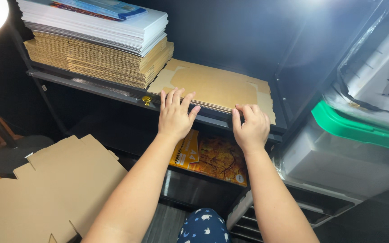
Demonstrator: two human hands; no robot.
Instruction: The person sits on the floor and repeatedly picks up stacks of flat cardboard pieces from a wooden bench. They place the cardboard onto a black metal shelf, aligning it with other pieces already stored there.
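Hands at a metal shelf (113, 90), head view: left hand (175, 118) is lying flat, fingers spread, on one small pile of flattened cardboard sheets (217, 87); right hand (250, 127) is curling over its front edge. One taller cardboard stack (100, 60) is sitting beside it.

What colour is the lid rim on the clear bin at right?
Green; the lid rim shows clearly in the head view, right of the right hand.

Flat cardboard sheets (219, 87) on the shelf (113, 90), right of the stacked cardboard pile (100, 58).
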